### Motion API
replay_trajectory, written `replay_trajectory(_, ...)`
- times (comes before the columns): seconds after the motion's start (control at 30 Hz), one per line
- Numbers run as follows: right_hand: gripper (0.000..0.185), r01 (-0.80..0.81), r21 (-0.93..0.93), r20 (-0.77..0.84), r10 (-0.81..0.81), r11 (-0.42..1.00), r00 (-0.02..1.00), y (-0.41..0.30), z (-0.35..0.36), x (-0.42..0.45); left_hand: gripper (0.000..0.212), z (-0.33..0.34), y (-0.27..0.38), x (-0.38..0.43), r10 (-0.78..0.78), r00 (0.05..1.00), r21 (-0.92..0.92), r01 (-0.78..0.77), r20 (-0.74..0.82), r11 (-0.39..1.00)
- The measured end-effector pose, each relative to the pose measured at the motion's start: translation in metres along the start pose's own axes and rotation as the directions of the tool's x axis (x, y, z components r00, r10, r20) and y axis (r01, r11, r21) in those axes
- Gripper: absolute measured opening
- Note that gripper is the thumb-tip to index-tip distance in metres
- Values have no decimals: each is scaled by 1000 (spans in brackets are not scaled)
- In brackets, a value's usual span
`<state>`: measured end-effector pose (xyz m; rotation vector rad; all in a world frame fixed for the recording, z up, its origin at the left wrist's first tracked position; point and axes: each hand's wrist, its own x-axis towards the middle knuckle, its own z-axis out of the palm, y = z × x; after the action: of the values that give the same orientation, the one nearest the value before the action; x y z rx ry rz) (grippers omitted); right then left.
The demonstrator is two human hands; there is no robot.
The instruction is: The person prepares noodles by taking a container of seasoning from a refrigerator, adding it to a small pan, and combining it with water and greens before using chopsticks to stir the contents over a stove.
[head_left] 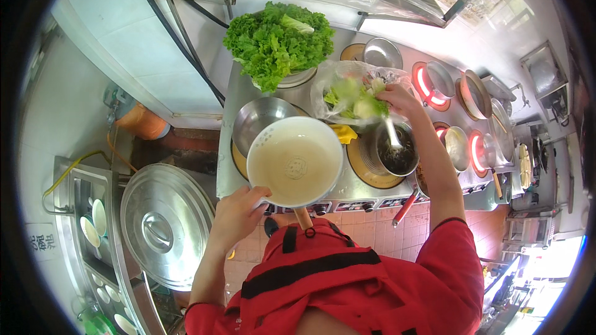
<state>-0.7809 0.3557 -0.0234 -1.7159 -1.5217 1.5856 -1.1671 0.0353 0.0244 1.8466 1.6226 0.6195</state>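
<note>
My left hand (244, 209) grips the near-left rim of a large white bowl (295, 163), which holds nothing that I can see. Reaching forward, my right hand (396, 97) has its fingers on leafy greens (356, 100) in a clear plastic bag (326, 102); some of the leaves are blurred. Below that bag stands a metal pot (384, 167) of dark contents with a white-handled utensil (393, 135) in it. A yellow cloth (343, 133) lies between bowl and pot. Behind, a big heap of green lettuce (281, 42) rests on a round container.
A steel basin (260, 118) sits behind the bowl. Pans stand at the right near glowing red burners (430, 88). A red-handled pan (405, 207) juts over the counter's front edge. At left are a large lidded pot (158, 232) and a gas cylinder (139, 118).
</note>
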Motion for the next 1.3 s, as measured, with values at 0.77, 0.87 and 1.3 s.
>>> replay_trajectory(0.77,18,224,-945,142,-320,237,937,-24,53,-8,26,21,3,11,-10,999,390,26,-41,920)
replay_trajectory(0.87,24,178,-965,130,-240,194,962,19,72,54,27,22,9,10,-24,998,386,44,-57,922)
replay_trajectory(1.3,25,497,-768,159,-632,403,758,20,69,63,23,23,1,3,38,997,356,-13,-62,934)
